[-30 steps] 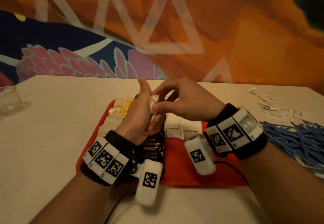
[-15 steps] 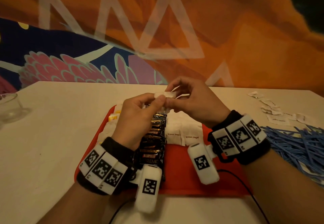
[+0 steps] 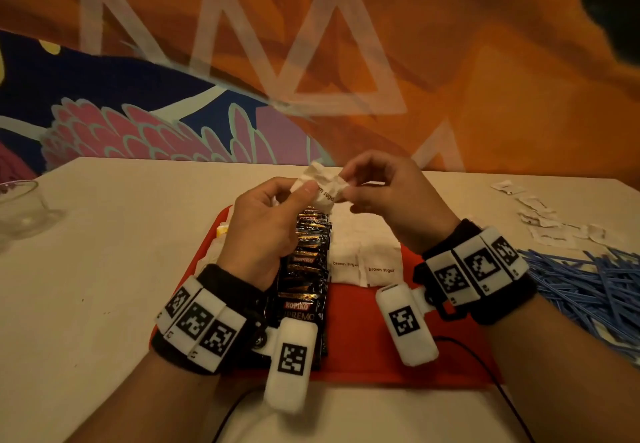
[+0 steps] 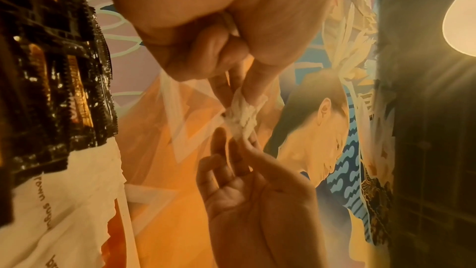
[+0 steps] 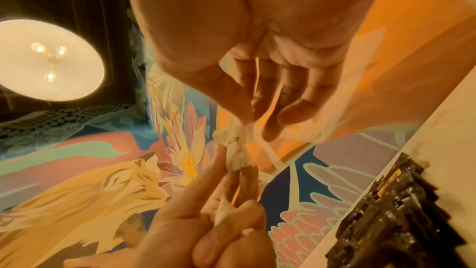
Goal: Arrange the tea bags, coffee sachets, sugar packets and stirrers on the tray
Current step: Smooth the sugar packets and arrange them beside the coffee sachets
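Both hands hold one crumpled white brown sugar packet [image 3: 320, 188] in the air above the red tray [image 3: 398, 349]. My left hand [image 3: 303, 188] pinches its left end between thumb and fingers. At its right end, my right hand [image 3: 346, 186] pinches it too. The wrist views show the same packet [image 4: 243, 115] [image 5: 234, 148] stretched between the fingertips. On the tray lie a row of black coffee sachets [image 3: 308, 269], several brown sugar packets [image 3: 363, 266] to their right, and tea bags [image 3: 221, 234] partly hidden behind my left hand.
A pile of blue stirrers [image 3: 588, 290] lies on the table right of the tray. Loose white packets [image 3: 547, 221] are scattered at the back right. A glass [image 3: 20, 207] stands at the far left. A painted wall rises behind the table.
Both hands have risen from just over the tray. The packet, first bunched between them, is now pulled out sideways between the two pinches.
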Available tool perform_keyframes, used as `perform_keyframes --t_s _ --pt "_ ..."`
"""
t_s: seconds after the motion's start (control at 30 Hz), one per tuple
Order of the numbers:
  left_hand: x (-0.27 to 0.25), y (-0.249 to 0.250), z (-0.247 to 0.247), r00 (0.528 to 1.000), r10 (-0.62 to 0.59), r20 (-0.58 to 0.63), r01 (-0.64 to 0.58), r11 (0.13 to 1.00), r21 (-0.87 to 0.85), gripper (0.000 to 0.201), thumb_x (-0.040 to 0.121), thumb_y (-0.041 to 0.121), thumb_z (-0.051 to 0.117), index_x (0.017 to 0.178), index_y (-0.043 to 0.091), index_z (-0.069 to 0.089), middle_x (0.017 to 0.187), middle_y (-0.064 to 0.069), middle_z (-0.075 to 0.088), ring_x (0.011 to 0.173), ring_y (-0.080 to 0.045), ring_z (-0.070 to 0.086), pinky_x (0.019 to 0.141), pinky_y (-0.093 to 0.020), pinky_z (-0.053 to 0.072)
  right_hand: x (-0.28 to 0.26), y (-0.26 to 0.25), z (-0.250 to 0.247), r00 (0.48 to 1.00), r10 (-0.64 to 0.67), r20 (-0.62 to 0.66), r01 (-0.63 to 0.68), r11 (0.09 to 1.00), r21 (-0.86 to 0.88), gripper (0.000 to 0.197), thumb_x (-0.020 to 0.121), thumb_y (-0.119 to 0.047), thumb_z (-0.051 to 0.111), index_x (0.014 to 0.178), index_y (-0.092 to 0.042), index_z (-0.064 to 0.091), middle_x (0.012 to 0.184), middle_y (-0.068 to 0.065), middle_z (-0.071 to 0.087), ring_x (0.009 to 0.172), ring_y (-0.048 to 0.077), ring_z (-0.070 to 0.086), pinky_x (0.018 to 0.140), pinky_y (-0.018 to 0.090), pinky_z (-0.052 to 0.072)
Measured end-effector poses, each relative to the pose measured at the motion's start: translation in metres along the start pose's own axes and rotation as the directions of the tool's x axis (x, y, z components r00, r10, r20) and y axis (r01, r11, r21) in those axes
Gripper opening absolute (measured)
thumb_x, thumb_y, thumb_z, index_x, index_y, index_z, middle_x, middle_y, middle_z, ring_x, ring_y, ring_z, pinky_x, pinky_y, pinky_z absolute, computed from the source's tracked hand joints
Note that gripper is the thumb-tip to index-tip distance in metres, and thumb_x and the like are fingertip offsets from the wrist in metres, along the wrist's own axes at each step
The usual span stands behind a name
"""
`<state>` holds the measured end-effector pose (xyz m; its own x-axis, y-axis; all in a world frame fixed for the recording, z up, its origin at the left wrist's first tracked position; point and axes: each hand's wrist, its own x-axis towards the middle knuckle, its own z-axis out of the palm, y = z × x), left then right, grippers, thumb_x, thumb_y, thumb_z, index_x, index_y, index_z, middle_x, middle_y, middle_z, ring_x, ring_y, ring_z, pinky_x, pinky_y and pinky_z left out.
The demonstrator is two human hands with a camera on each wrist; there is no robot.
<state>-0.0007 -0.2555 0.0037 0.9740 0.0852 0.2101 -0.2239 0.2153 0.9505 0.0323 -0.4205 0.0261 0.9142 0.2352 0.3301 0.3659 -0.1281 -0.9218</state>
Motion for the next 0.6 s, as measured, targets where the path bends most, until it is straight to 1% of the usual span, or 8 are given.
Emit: perform_keyframes --t_s 0.1,0.17,0.23,0.27,0.37,0.47,0.53,0.6 --pt "-0.0017 0.0013 0.0020 1.000 0.004 0.028 -0.004 1.000 0.022 0.004 0.095 0.010 0.062 0.093 0.007 0.062 0.043 0.009 0.051 0.030 0.000 0.033 0.031 -0.014 0.025 0.0009 -0.0021 0.0011 0.998 -0.005 -0.069 0.018 0.983 0.183 0.026 0.086 0.013 0.059 0.085 -0.013 0.063 0.079 0.003 0.058 0.080 0.022 0.060 0.067 0.032 0.052" --pt "-0.0017 0.0007 0.0019 0.999 0.019 0.034 -0.021 0.999 0.031 0.004 0.095 0.010 0.062 0.092 0.008 0.062 0.044 0.009 0.051 0.031 -0.001 0.032 0.031 -0.014 0.024 -0.0006 -0.0035 0.0028 1.000 0.016 -0.022 -0.010 0.967 0.253 0.014 0.083 -0.002 0.070 0.091 -0.012 0.063 0.088 0.010 0.062 0.079 0.022 0.063 0.063 0.030 0.054" --pt "-0.0004 -0.0004 0.0000 1.000 0.023 0.015 -0.024 1.000 0.021 0.005 0.095 0.012 0.062 0.090 0.011 0.062 0.045 0.008 0.050 0.032 -0.002 0.032 0.032 -0.015 0.024 -0.0030 -0.0015 0.0044 0.997 0.056 0.050 -0.067 0.971 0.231 0.026 0.073 -0.015 0.077 0.094 -0.011 0.063 0.090 0.014 0.065 0.075 0.019 0.066 0.059 0.026 0.054" --pt "0.0007 -0.0013 -0.0016 1.000 0.025 0.008 -0.025 0.999 0.025 0.006 0.095 0.014 0.063 0.089 0.013 0.062 0.046 0.008 0.049 0.033 -0.004 0.032 0.033 -0.016 0.025 -0.0035 -0.0002 0.0057 0.996 0.060 0.065 -0.073 0.975 0.209 0.024 0.072 -0.013 0.077 0.091 -0.010 0.063 0.086 0.013 0.068 0.073 0.019 0.067 0.057 0.024 0.054" --pt "0.0027 -0.0028 -0.0035 1.000 0.029 -0.005 -0.029 0.997 0.068 0.009 0.093 0.020 0.067 0.084 0.018 0.064 0.049 0.008 0.052 0.036 -0.009 0.032 0.036 -0.020 0.026 -0.0033 0.0018 0.0062 0.998 0.062 0.025 -0.066 0.982 0.176 0.012 0.080 -0.004 0.074 0.085 -0.009 0.064 0.074 0.006 0.070 0.068 0.021 0.067 0.055 0.023 0.049" --pt "0.0041 -0.0047 -0.0044 0.999 0.026 -0.028 -0.024 0.997 0.075 0.010 0.092 0.021 0.068 0.083 0.019 0.065 0.057 0.003 0.059 0.037 -0.010 0.034 0.037 -0.022 0.028 -0.0029 -0.0008 0.0032 0.992 0.125 0.012 -0.124 0.962 0.242 0.003 0.088 -0.010 0.068 0.086 -0.009 0.066 0.072 0.004 0.071 0.060 0.017 0.067 0.051 0.024 0.045" --pt "0.0042 -0.0053 -0.0046 0.999 0.037 -0.031 -0.034 0.996 0.078 0.008 0.091 0.020 0.069 0.084 0.018 0.067 0.066 -0.002 0.064 0.039 -0.011 0.035 0.037 -0.023 0.029 -0.0026 -0.0020 0.0023 0.987 0.160 0.009 -0.157 0.956 0.249 0.010 0.092 -0.014 0.065 0.082 -0.011 0.066 0.074 0.005 0.070 0.058 0.016 0.065 0.051 0.025 0.043" --pt "0.0037 -0.0057 -0.0042 0.998 0.051 -0.025 -0.048 0.995 0.089 0.006 0.091 0.018 0.069 0.086 0.017 0.067 0.066 0.004 0.064 0.039 -0.009 0.035 0.037 -0.023 0.028 -0.0023 -0.0020 0.0040 0.983 0.184 0.003 -0.178 0.948 0.265 0.017 0.094 -0.015 0.062 0.078 -0.014 0.065 0.079 0.006 0.068 0.060 0.016 0.062 0.052 0.025 0.042"
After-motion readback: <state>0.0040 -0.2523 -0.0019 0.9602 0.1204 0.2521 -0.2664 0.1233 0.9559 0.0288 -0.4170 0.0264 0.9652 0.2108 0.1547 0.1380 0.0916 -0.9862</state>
